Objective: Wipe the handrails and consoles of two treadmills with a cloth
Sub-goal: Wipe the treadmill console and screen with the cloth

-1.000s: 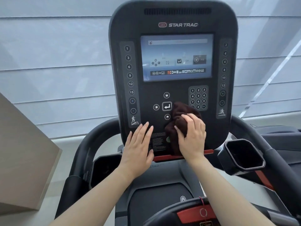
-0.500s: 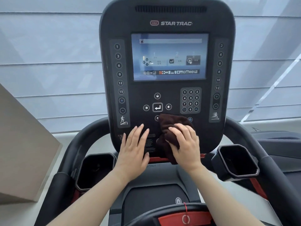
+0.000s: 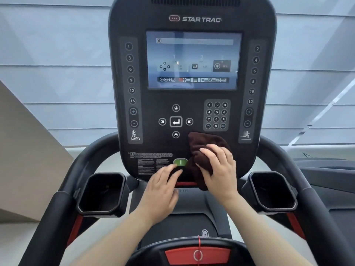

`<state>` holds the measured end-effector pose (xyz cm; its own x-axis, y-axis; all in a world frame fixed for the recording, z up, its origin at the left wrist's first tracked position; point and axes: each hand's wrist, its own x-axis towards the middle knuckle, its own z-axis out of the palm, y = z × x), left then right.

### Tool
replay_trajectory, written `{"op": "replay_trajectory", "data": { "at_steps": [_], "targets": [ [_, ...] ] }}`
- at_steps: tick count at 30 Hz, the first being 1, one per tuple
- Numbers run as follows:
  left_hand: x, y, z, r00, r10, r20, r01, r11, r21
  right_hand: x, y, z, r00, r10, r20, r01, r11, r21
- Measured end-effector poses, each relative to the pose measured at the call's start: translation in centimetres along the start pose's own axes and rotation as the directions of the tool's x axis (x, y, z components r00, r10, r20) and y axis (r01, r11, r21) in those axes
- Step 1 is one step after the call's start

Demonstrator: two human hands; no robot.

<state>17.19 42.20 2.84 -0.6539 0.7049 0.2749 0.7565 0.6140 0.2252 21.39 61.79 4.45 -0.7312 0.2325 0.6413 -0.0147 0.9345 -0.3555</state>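
Note:
A black treadmill console (image 3: 192, 116) with a lit screen (image 3: 193, 60) fills the middle of the view. My right hand (image 3: 219, 169) presses a dark brown cloth (image 3: 203, 144) against the console's lower right face, below the number keypad (image 3: 216, 115). My left hand (image 3: 161, 189) lies flat on the console's bottom edge, fingertips just under a green button (image 3: 180, 162). Black handrails curve down on the left (image 3: 63, 192) and right (image 3: 311, 198).
Two black cup holders sit on either side, left (image 3: 101, 192) and right (image 3: 272, 191). A red stop button (image 3: 197, 255) sits on the front bar at the bottom. A beige block (image 3: 25, 160) stands at left. Another treadmill (image 3: 330, 175) is at right.
The cloth and my right hand slid right and slightly down across the console. My left hand moved right, uncovering the printed label and the green button. The view came closer.

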Motion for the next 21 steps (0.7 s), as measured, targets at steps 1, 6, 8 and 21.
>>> {"op": "replay_trajectory", "data": {
  "at_steps": [1, 6, 8, 21],
  "targets": [
    [-0.4, 0.2, 0.4, 1.0, 0.002, 0.008, -0.002, 1.0, 0.005, 0.0, 0.0, -0.1, 1.0, 0.01, 0.003, -0.01, 1.0, 0.012],
    [-2.2, 0.9, 1.7, 0.999, -0.034, 0.042, 0.029, 0.994, 0.108, 0.3, -0.3, -0.2, 1.0, 0.024, -0.004, -0.024, 0.999, 0.022],
    [-2.1, 0.9, 1.9, 0.999, -0.046, 0.028, 0.043, 0.992, 0.118, 1.0, -0.6, -0.1, 1.0, 0.026, -0.011, -0.026, 1.0, 0.015],
    [-2.0, 0.8, 1.8, 0.998, -0.05, 0.031, 0.045, 0.988, 0.147, 0.8, 3.4, -2.2, 0.999, 0.035, -0.018, -0.036, 0.999, -0.007]
  ]
}}
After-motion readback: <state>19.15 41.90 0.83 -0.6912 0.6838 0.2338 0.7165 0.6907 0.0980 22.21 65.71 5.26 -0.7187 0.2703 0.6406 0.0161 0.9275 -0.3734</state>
